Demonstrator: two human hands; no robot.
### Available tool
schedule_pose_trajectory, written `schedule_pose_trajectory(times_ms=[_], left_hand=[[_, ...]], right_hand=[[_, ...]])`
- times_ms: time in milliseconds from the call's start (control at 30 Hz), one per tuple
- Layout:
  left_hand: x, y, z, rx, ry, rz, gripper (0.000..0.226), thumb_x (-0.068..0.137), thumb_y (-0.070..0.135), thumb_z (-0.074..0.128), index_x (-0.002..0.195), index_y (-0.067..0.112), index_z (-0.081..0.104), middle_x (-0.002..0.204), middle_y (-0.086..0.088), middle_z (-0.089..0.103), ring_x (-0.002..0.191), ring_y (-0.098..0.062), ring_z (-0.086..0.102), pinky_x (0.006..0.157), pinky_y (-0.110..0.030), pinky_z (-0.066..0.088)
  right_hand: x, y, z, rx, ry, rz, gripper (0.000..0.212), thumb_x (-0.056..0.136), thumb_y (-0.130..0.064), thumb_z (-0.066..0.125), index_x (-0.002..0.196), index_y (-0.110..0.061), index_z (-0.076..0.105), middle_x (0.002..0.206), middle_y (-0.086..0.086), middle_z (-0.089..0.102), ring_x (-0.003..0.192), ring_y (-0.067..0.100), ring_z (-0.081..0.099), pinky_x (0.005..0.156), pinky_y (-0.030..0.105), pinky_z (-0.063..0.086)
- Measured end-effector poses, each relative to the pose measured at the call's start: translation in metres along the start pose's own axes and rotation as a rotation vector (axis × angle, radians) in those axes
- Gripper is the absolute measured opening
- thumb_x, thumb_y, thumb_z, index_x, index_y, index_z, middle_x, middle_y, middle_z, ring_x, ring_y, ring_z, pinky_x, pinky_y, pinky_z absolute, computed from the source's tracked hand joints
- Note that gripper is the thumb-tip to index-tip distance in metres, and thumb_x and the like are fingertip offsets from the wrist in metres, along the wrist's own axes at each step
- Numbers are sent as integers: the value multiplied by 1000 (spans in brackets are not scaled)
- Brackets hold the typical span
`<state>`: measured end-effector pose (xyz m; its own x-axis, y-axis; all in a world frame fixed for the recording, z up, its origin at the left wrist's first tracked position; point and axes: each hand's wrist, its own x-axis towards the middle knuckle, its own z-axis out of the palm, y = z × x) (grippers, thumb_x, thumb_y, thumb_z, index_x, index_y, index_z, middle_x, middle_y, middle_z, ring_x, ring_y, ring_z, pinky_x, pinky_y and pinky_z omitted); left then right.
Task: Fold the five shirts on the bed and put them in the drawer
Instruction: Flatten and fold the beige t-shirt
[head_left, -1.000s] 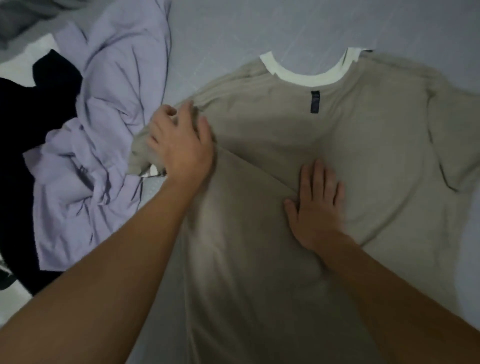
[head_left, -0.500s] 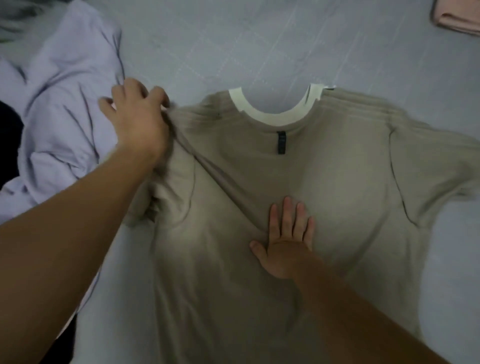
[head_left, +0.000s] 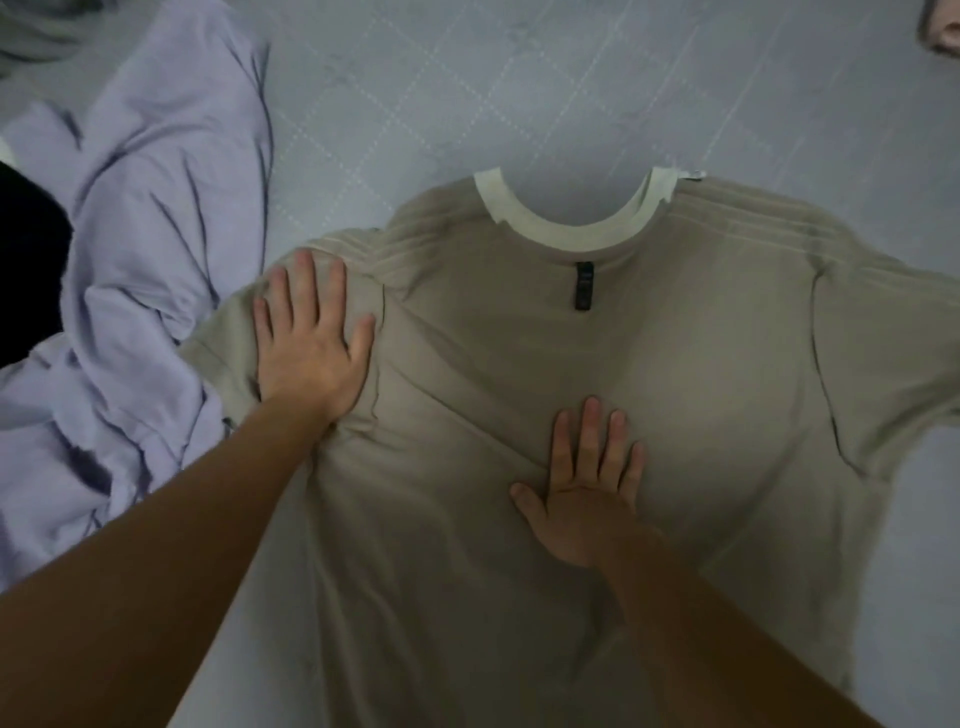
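Observation:
A beige T-shirt (head_left: 597, 364) with a cream collar and a small dark label lies spread flat on the grey bed sheet (head_left: 467, 93), collar pointing away from me. My left hand (head_left: 309, 343) presses flat, fingers straight, on the shirt's left shoulder and sleeve. My right hand (head_left: 587, 493) lies flat with spread fingers on the middle of the shirt's body. A crumpled lilac shirt (head_left: 150, 270) lies to the left, its edge touching the beige sleeve. A black garment (head_left: 28, 280) shows at the far left edge.
A grey garment (head_left: 41, 26) sits in the top left corner. A pink folded piece (head_left: 943, 28) peeks in at the top right corner. Bare sheet stretches beyond the collar and to the right of the shirt.
My left hand let go of the bunched sleeve it was gripping and now lies flat on it, the sleeve spread out. My right hand stays pressed on the shirt's middle.

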<state>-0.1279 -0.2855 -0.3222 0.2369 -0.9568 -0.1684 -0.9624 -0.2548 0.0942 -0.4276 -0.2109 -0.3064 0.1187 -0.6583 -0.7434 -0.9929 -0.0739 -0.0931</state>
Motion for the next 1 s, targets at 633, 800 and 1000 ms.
schedule_pose_trajectory(times_ms=[633, 800, 1000], left_hand=[[-148, 81, 29, -69, -62, 343, 70, 96, 61, 33, 157, 31, 19, 166, -3, 12, 152, -32, 10, 120, -53, 12], [-147, 63, 23, -35, -99, 286, 78, 91, 70, 29, 158, 34, 12, 167, -3, 5, 152, -37, 1, 121, -55, 10], [-201, 122, 10, -127, -73, 247, 77, 93, 46, 42, 159, 18, 15, 166, -13, 8, 152, -32, 7, 120, -58, 11]], right_hand=[[-41, 71, 23, -95, 455, -226, 78, 89, -54, 36, 157, -18, 22, 164, 7, 16, 151, 28, 14, 121, 51, 10], [-90, 218, 36, -54, 446, 296, 76, 93, -51, 18, 158, -13, 10, 165, 11, 8, 151, 30, 7, 120, 55, 9], [-121, 180, 31, 56, 598, 220, 78, 92, -39, 32, 154, 3, 12, 162, 23, 9, 151, 37, 6, 120, 53, -4]])
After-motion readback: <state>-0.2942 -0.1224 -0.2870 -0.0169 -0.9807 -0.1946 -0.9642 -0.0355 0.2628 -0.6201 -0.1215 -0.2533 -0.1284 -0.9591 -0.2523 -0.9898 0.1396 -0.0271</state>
